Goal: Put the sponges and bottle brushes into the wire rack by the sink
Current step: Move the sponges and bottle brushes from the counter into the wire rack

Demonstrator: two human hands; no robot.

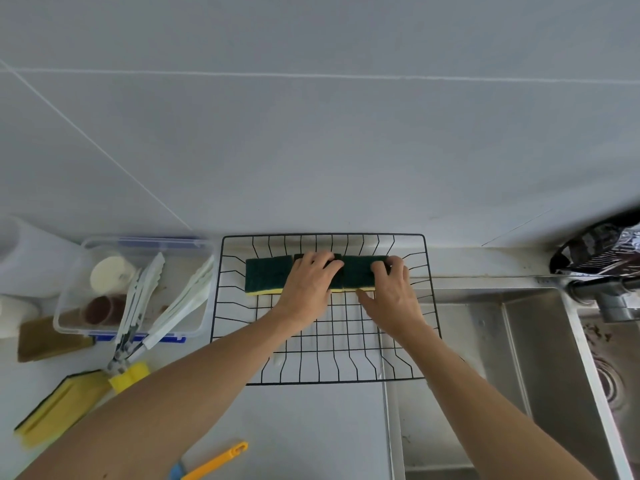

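Note:
A black wire rack [429, 306] sits on the counter beside the sink. Along its far side lies a row of green-and-yellow sponges [266, 273]. My left hand [308, 289] rests flat on the middle sponge. My right hand [391, 289] presses on the right sponge [358, 271], fingers curled over its far edge. More yellow sponges [59, 407] lie at the lower left of the counter. White long-handled bottle brushes [138, 306] lean out of a clear plastic box, with a yellow sponge head [130, 375] at their near end.
The clear plastic box [69, 320] left of the rack also holds a white round item and a brown one. A brown pad [45, 337] lies beside it. A yellow-handled tool [214, 462] is near the front edge. The steel sink [519, 358] and tap [602, 289] are on the right.

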